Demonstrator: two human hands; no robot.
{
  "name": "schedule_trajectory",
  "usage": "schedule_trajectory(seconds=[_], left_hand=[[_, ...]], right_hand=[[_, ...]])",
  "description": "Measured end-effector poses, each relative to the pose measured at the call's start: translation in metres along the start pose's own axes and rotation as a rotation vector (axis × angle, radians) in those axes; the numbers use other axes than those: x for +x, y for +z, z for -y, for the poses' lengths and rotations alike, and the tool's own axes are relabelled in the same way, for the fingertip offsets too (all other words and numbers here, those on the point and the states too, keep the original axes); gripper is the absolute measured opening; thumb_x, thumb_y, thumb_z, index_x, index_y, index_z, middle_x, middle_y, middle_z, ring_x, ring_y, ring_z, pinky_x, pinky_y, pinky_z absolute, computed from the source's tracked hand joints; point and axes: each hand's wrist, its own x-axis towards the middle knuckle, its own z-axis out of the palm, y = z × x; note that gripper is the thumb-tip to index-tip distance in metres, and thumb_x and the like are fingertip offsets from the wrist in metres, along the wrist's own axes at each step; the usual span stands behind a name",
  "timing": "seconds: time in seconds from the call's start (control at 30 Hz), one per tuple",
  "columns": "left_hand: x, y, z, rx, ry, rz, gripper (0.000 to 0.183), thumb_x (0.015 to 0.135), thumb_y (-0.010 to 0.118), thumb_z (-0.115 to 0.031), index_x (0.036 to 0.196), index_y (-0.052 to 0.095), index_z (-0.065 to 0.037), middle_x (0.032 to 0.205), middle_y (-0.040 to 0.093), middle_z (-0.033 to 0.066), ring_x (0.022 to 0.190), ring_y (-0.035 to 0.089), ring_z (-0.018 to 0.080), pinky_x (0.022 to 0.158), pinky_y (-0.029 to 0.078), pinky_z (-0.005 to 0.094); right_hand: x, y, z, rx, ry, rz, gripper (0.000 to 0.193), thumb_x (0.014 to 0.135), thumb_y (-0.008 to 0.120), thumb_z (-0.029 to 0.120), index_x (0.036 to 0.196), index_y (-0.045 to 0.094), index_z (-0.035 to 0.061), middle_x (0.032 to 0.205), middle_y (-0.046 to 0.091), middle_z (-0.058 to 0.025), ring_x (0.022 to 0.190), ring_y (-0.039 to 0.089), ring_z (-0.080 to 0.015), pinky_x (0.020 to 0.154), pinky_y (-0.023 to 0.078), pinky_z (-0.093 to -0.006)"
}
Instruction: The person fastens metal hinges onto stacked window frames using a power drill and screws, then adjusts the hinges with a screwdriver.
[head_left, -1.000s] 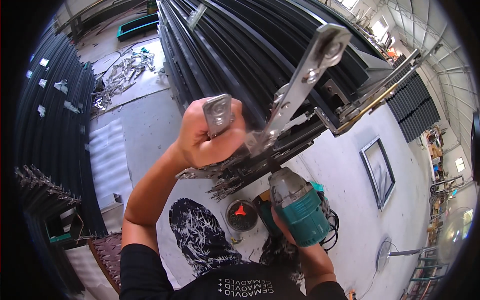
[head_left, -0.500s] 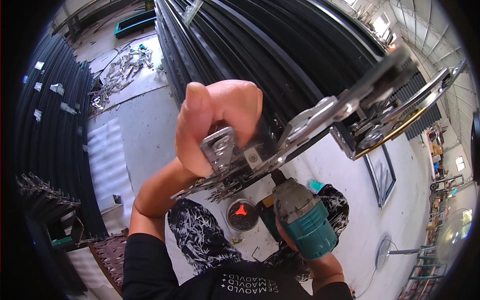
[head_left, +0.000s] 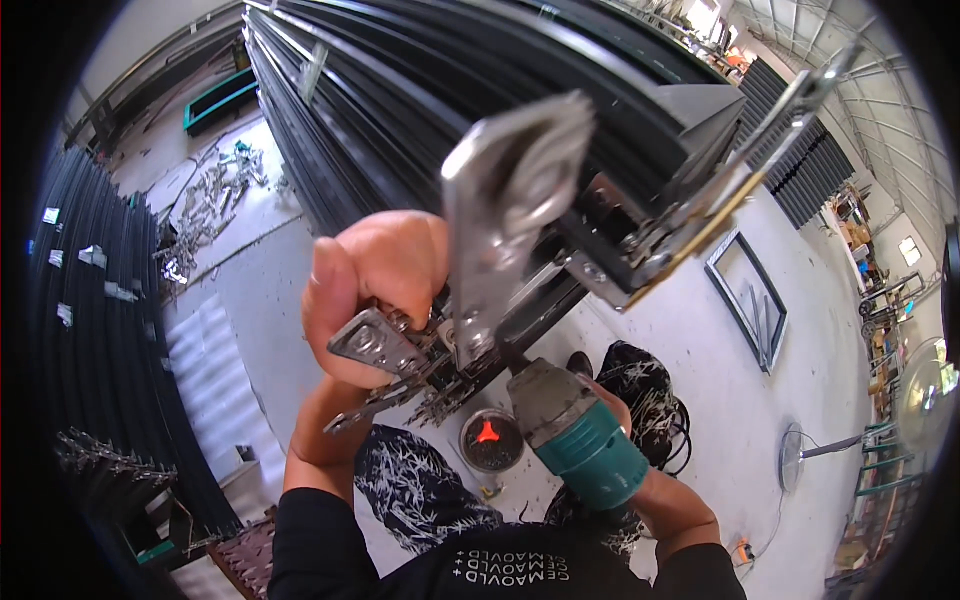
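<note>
Swung leftward since the earlier frame: metal arm (head_left: 512, 195), raised beside left hand (head_left: 378, 265), which is curled behind metal bracket (head_left: 378, 342); whether gripped cannot be told. Teal power tool (head_left: 590, 450) is held by right hand (head_left: 613, 402).

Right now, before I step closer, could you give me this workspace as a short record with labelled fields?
Left hand: curled behind a metal bracket; its grip is partly hidden
Right hand: holding a teal-and-grey power drill
Drill tip: close to a blurred metal arm; contact unclear
Between the legs: round container with an orange-red three-pronged piece
Beyond the hands: long black profiles
Right side: rectangular frame on the floor; fan
</note>
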Motion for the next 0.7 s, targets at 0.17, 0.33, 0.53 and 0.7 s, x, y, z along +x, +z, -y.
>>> schedule_trajectory(seconds=[0.17,0.33,0.53,0.7], left_hand=[[-0.005,0.003,-0.007,0.065,-0.004,-0.07,0.042,0.088,0.045,-0.037,0.06,0.042,-0.007,0.053,0.041,0.0068,0.049,0.033,0.0173,0.047,0.025,0.0309],[-0.017,-0.003,-0.002,-0.107,0.004,-0.105,0.05,0.096,0.035,-0.037,0.059,0.046,-0.005,0.06,0.052,0.0107,0.056,0.046,0.0202,0.056,0.038,0.0322],[-0.031,-0.016,-0.001,-0.289,-0.067,-0.177,0.047,0.097,0.041,-0.042,0.112,0.052,0.001,0.092,0.063,0.016,0.078,0.062,0.0249,0.073,0.052,0.0374],[-0.033,-0.02,0.0,-0.238,-0.023,-0.283,0.05,0.094,0.048,-0.042,0.123,0.049,-0.002,0.102,0.062,0.0131,0.088,0.063,0.0254,0.075,0.054,0.0406]], right_hand=[[0.003,-0.003,0.014,-0.126,-0.138,0.039,0.033,0.068,0.071,0.016,0.094,0.06,-0.0007,0.082,0.055,-0.0138,0.069,0.057,-0.0292,0.058,0.045,-0.0371],[0.007,-0.008,0.017,-0.43,-0.302,0.083,0.032,0.073,0.065,0.016,0.098,0.056,-0.0012,0.084,0.053,-0.0175,0.07,0.057,-0.0361,0.059,0.046,-0.0399],[0.01,-0.011,0.022,-0.413,-0.274,0.122,0.03,0.073,0.063,0.015,0.097,0.056,-0.0015,0.084,0.054,-0.0172,0.072,0.058,-0.0369,0.058,0.046,-0.0418],[0.014,-0.016,0.019,-0.398,-0.274,0.171,0.036,0.073,0.067,0.022,0.097,0.058,-0.0039,0.089,0.055,-0.0166,0.075,0.056,-0.0312,0.062,0.046,-0.0369]])
